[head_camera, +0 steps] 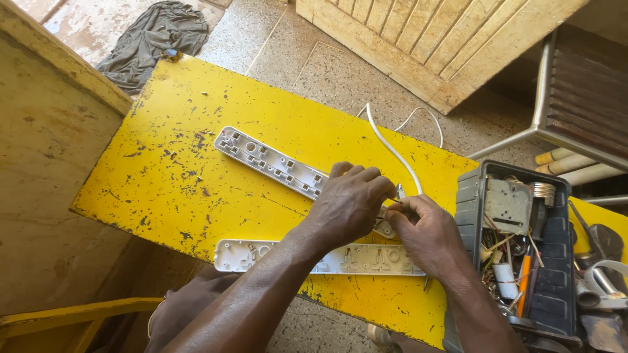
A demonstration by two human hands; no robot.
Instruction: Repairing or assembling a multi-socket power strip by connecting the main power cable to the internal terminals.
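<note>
Here both hands meet over the far strip half (271,160) on the yellow desk (170,183): left hand (350,202) curled shut on its right end, right hand (425,229) pinching the white cable (392,150); near half (261,255) lies loose, toolbox (471,196) right.

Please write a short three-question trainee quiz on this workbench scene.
1. True or false: both hands meet at the end of the upper white power strip half where the white cable enters.
2. What colour is the table?
3. Where is the tool box? A: beside the right hand; B: beside the left hand.
Key: 1 true; 2 yellow; 3 A.
</note>
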